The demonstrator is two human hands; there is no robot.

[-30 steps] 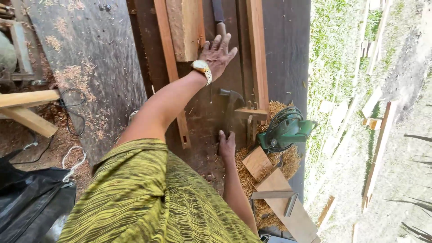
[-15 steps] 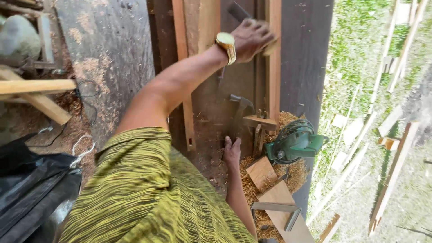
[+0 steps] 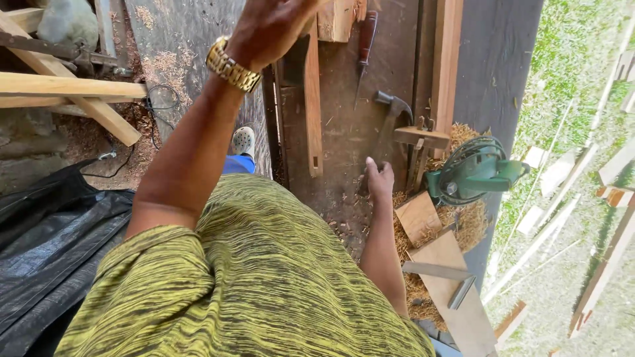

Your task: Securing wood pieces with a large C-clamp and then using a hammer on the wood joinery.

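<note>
My left hand [image 3: 268,30], with a gold watch [image 3: 233,65] on its wrist, is raised at the top of the view. It is against a short wooden block [image 3: 334,20], and its fingers run off the frame. My right hand [image 3: 380,180] rests on the dark workbench [image 3: 344,132] with its fingers loosely spread and nothing in it. A hammer [image 3: 391,106] lies just beyond it, and a green power tool [image 3: 473,173] sits to its right. A red-handled chisel [image 3: 366,43] lies further up, beside a long slat [image 3: 313,99] with a small mortise.
Wood shavings [image 3: 463,221], a small board [image 3: 418,215], a longer plank [image 3: 453,291] and a metal square [image 3: 440,271] lie at the bench's near right. Timber beams [image 3: 66,86] and a black plastic sheet [image 3: 53,231] are on the left. My shoe [image 3: 243,140] shows below, and grass [image 3: 582,99] on the right.
My left arm has lifted up and towards the camera, from lying flat on the far wood to the top edge. My right hand has stayed on the bench by the hammer.
</note>
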